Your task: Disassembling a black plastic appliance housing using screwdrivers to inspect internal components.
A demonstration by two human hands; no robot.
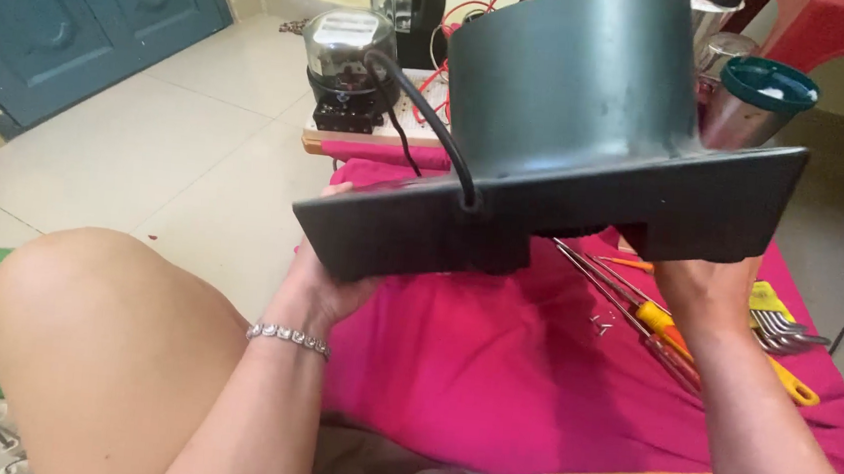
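Knee-side, we keep left hand [323,279] and right hand [704,289] clamped under the dark appliance base [544,217], steadying it level over the pink cloth [492,363].

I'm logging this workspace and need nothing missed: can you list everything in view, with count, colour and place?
appliance base: one, dark grey, held up at centre
power cord: one, black, out of the base's rim
cloth: one, pink, over the table
screwdrivers: several, yellow and orange handles, right on cloth
hex keys: one set, metal, right
meter: one, glass-domed, behind
jar: one, steel with green lid, upper right
left hand: under base's left end
right hand: under base's right end
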